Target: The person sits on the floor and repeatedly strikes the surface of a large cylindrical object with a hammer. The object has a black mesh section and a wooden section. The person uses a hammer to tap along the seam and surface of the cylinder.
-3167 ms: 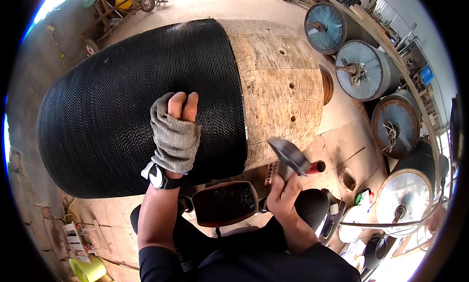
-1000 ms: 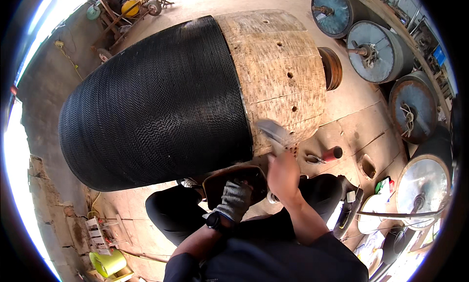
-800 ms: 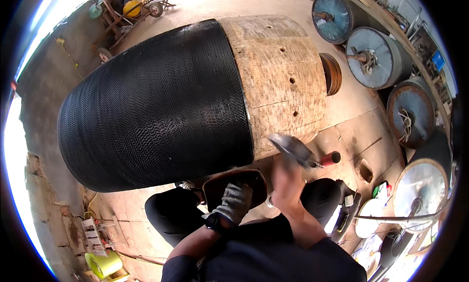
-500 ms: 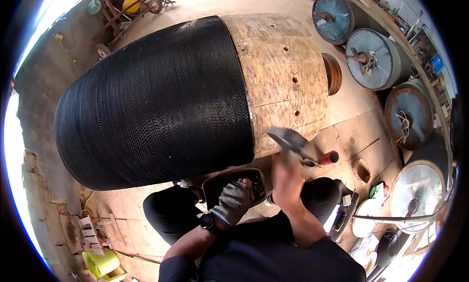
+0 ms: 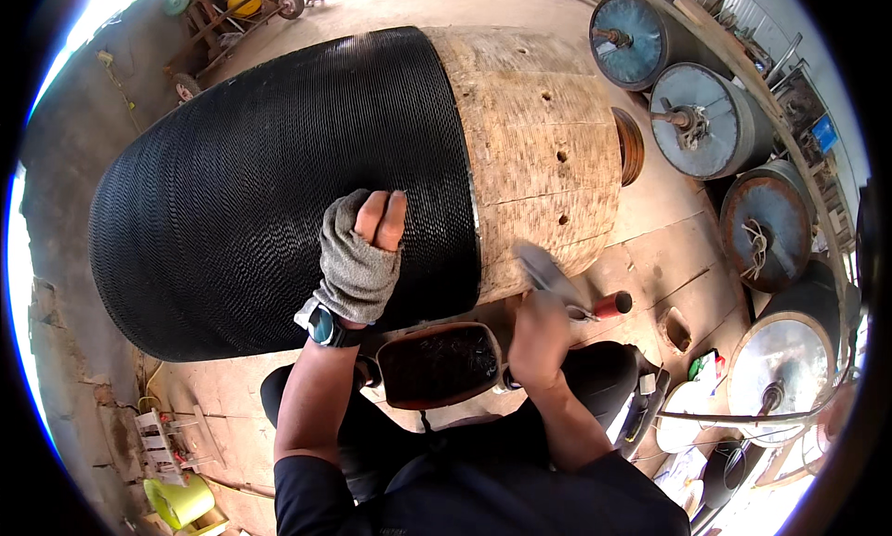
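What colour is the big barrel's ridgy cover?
The ridgy cover is black, best seen in the head view.

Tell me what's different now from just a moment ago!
The left hand moved forward and left, from the dark tub to the black ridged roll; whether it holds anything is hidden. The right hand still grips the hammer-like tool.

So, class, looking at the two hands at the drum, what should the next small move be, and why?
Probably, the right hand should bring the hammer carefully leftward, toward the gloved left hand. The left hand is curled over the black ridged covering, while the hammer is off to the right, near the bare wood. Whether the left hand grips anything is hidden.
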{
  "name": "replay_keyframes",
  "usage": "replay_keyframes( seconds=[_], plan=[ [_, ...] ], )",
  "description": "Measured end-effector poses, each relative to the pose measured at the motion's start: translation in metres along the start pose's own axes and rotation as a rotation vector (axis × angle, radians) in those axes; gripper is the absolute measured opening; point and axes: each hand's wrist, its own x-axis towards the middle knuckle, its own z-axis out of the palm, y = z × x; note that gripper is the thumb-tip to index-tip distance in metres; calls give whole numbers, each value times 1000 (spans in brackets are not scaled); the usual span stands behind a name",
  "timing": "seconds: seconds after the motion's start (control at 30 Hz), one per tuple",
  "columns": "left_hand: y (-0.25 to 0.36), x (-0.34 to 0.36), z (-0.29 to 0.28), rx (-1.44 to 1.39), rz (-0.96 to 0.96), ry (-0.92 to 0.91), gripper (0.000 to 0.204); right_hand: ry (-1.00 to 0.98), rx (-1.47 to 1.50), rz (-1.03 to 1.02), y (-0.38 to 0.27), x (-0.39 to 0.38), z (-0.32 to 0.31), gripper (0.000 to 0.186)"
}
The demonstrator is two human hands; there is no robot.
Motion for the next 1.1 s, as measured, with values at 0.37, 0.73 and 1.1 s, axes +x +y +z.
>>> replay_keyframes(
  seconds=[0.37,0.73,1.1],
  plan=[
    [2,6,-3,45,-97,-45,39,-140,-143,124,-47,34,-8,23],
    [4,6,0,77,-138,-18,33,-152,-89,189,-59,39,-11,20],
    [-1,10,3,127,-144,-40,40,-138,-90,112,-48,41,-12,20]
  ],
)
